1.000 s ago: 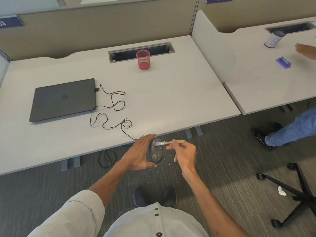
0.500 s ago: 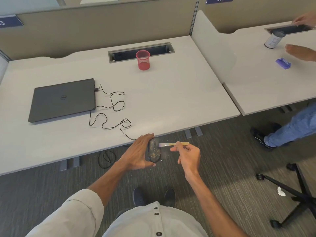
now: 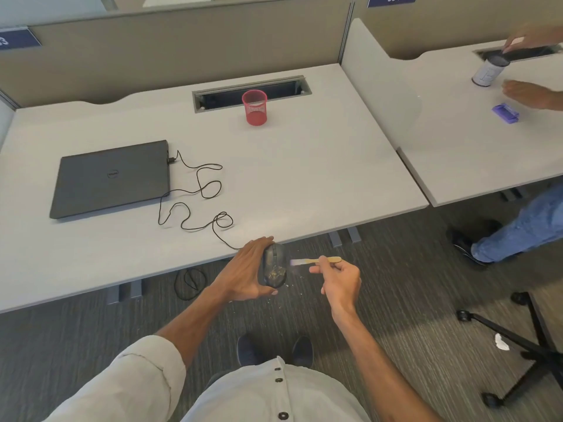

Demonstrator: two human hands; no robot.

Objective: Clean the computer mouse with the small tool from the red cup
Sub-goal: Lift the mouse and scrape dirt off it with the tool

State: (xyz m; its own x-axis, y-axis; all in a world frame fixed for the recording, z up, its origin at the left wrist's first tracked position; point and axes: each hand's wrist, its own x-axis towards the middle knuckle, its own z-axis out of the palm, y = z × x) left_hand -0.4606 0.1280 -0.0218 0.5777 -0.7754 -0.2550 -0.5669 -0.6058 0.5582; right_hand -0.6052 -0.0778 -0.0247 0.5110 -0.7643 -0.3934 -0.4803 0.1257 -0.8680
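My left hand grips a black wired computer mouse just off the desk's front edge, above the carpet. Yellowish crumbs cling to the mouse's lower part. My right hand pinches a small brush with a wooden handle and pale bristles. The bristles point left and sit a short gap to the right of the mouse. The red mesh cup stands upright at the back of the desk. The mouse's black cable snakes across the desk to a closed laptop.
Crumbs speckle the carpet below the mouse. Another person's hands work at the right-hand desk near a white can and a purple box; their leg stands by it. An office chair base lies at the lower right.
The brush has swept off the mouse to the right, leaving a gap. My left hand tilted the mouse slightly. The other person's hands moved over the neighbouring desk.
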